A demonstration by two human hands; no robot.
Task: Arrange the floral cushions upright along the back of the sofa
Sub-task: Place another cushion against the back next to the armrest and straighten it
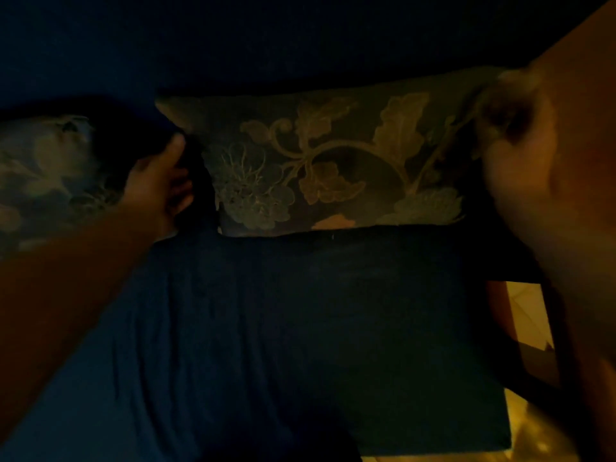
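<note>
The scene is very dark. A floral cushion (333,161) with pale leaves and flowers stands upright against the back of the dark blue sofa (300,328). My left hand (160,181) rests at the cushion's left edge, thumb up, fingers curled into the dark gap beside it. My right hand (520,135) is blurred and grips the cushion's upper right corner. A second floral cushion (50,168) sits at the far left, partly hidden behind my left forearm.
The sofa's right end shows a dark frame edge (553,328). Beyond it a yellow-lit floor (530,315) is visible. The sofa backrest (266,45) fills the top of the view.
</note>
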